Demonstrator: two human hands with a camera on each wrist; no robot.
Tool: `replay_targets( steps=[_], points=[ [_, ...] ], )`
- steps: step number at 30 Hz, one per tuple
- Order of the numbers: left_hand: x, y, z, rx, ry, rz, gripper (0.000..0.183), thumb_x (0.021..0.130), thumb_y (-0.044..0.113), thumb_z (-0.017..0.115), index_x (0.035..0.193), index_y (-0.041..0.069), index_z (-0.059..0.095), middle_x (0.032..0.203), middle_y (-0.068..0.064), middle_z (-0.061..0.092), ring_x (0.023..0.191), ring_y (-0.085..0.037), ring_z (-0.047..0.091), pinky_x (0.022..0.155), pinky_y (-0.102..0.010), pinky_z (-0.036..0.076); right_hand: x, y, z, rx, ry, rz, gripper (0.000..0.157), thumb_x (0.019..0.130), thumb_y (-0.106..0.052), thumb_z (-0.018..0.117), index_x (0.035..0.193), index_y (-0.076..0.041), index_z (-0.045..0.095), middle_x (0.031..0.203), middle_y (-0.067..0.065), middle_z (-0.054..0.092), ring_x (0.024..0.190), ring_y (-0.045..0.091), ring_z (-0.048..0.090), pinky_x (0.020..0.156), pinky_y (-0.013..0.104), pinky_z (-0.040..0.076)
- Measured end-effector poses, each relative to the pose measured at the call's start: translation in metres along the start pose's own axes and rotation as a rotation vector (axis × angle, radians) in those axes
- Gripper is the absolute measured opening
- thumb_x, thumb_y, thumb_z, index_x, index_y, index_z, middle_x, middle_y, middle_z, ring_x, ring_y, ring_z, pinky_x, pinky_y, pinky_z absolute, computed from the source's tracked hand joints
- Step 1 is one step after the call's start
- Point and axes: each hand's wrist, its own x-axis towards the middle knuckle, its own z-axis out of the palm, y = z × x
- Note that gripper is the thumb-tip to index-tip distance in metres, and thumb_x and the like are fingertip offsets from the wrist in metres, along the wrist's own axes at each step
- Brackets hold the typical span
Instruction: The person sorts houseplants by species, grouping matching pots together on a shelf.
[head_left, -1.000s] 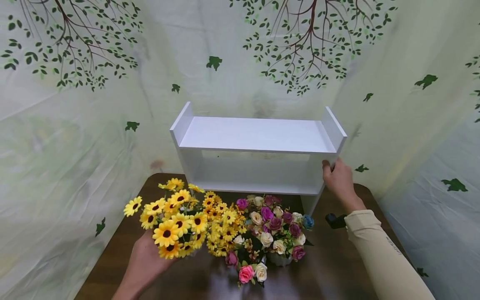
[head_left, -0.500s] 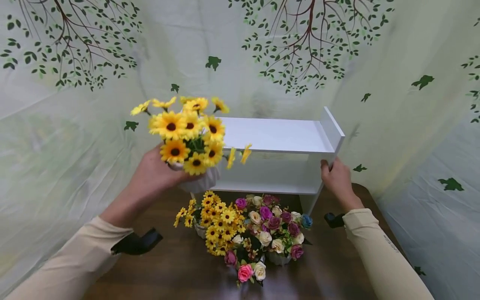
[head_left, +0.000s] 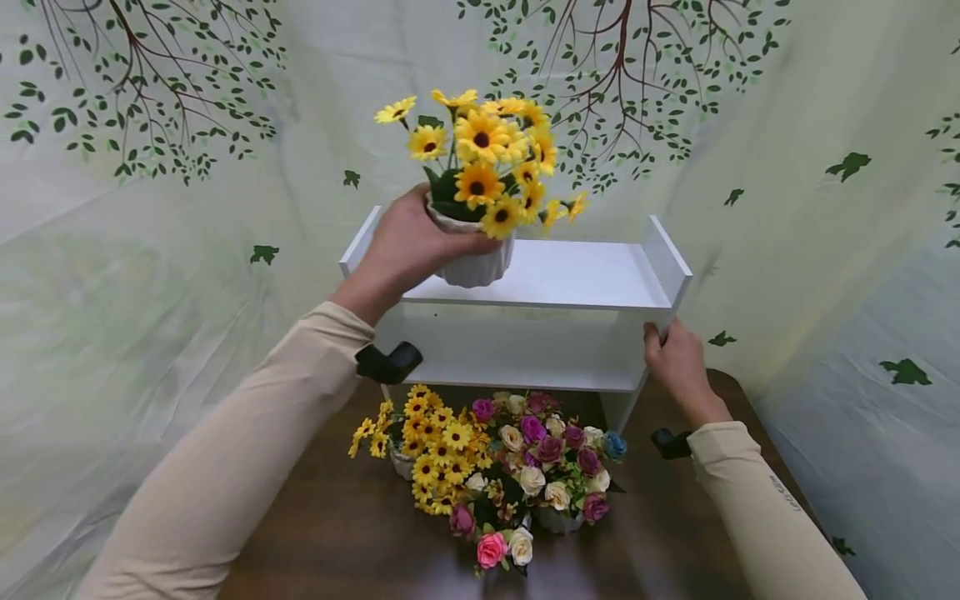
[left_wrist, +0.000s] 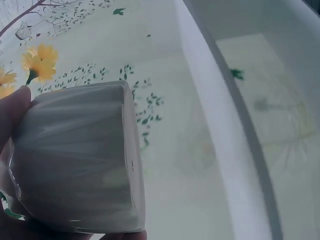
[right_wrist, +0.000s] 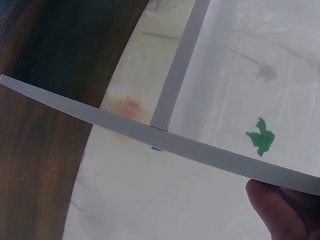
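Note:
My left hand (head_left: 408,246) grips a white ribbed pot (head_left: 480,267) of yellow artificial flowers with dark centres (head_left: 480,142). The pot is in the air above the top board of a white two-tier shelf (head_left: 585,267). In the left wrist view the pot's side (left_wrist: 75,155) fills the lower left, with the thumb near its rim; the shelf's edge is apart from it. My right hand (head_left: 678,367) holds the shelf's right side panel below the top board. In the right wrist view its fingers (right_wrist: 277,210) touch that panel's edge (right_wrist: 215,154).
On the brown table (head_left: 330,517) before the shelf stand a second pot of smaller yellow flowers (head_left: 438,450) and a pot of mixed roses (head_left: 551,454). Pink and cream roses (head_left: 491,550) spread toward the front. A leaf-printed cloth (head_left: 150,333) hangs behind the table.
My left hand has lifted the potted yellow flowers from low at the left, up and rightward to above the shelf's top board. My right hand has stayed on the side panel.

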Motion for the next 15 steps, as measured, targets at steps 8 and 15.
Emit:
replay_targets(
  steps=[8,15],
  points=[
    [0.029,0.005,0.067,-0.003,-0.006,-0.002,0.089,0.071,0.045,0.087,0.143,0.012,0.045,0.138,-0.007,0.058,0.123,-0.023,0.058,0.101,-0.039,0.052,-0.001,0.001,-0.004,-0.013,0.007,0.016,0.027,0.101,-0.016,0.047,0.1,0.01,0.054,0.079,0.029,0.06,0.066,0.036,0.054,0.058,0.043,0.042],
    [0.043,0.009,0.098,-0.015,-0.024,-0.015,0.089,0.072,0.046,0.085,0.144,0.012,0.045,0.14,-0.006,0.058,0.125,-0.022,0.057,0.103,-0.038,0.051,-0.001,-0.001,-0.002,-0.021,-0.009,0.034,0.028,0.101,-0.016,0.046,0.104,0.011,0.055,0.081,0.029,0.062,0.068,0.038,0.055,0.061,0.048,0.045]
  ],
)
